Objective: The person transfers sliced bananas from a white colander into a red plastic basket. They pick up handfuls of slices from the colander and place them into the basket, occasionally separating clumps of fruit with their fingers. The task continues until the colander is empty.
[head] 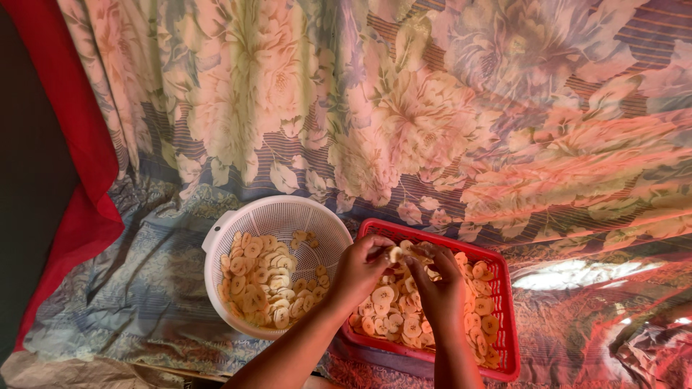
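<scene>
Slices [261, 281] of pale banana fill the white colander [216, 238] and the red basket [497, 274] beside it. Over the basket, left hand [360, 270] and right hand [438, 288] pinch one slice [394, 253] between their fingertips.

So the whole surface is basically a big floral cloth [404, 130], pale pink flowers with green leaves on a striped blue-grey ground, rumpled and spread over everything. Sitting right on it: a round white perforated plastic colander [216, 238] with pale yellow banana slices inside, and touching its right side a rectangular red plastic mesh tray [497, 263] with more slices. A red cloth [79, 144] lies along the left edge, and crumpled shiny foil [652, 346] sits bottom right.
</scene>
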